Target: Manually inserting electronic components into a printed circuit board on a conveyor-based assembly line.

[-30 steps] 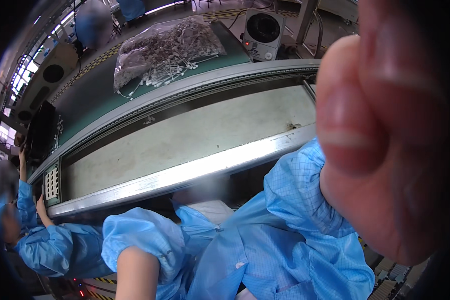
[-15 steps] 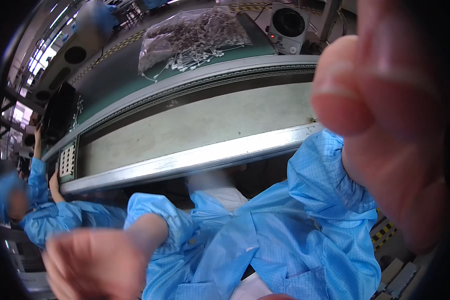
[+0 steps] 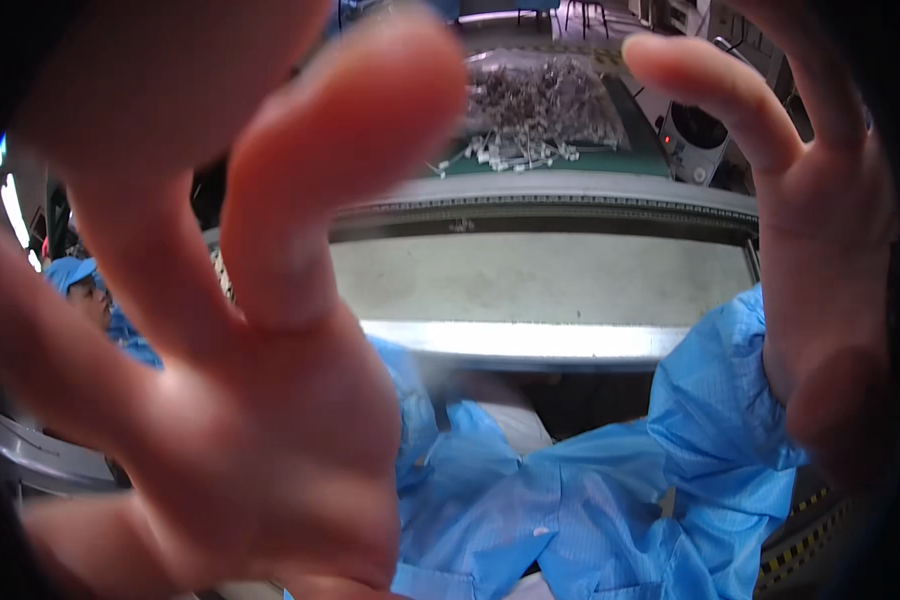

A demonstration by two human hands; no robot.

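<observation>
My left hand (image 3: 270, 430) is raised very close to the camera and fills the left of the head view, its fingers spread and slightly blurred. Nothing shows in its palm. On the right, my right hand (image 3: 820, 220) is also lifted near the camera, with fingers apart and bent; I see no object in it. Blue sleeves (image 3: 715, 370) cover both forearms. Beyond the hands lies a conveyor line with a pale flat bed (image 3: 570, 275) and a shiny metal front rail (image 3: 540, 340). Neither hand touches it.
Across the line, a clear plastic bag (image 3: 550, 100) of white-ended cable pieces (image 3: 515, 150) lies on a green surface. A boxy fan unit (image 3: 695, 140) with a red light stands to its right. At the left, a co-worker in a blue cap (image 3: 70, 272) is partly hidden behind my hand.
My left hand has risen from the lower left to right before the camera, fingers spreading. My right hand's fingers have come apart. The view has turned left, shifting the line rightward.
</observation>
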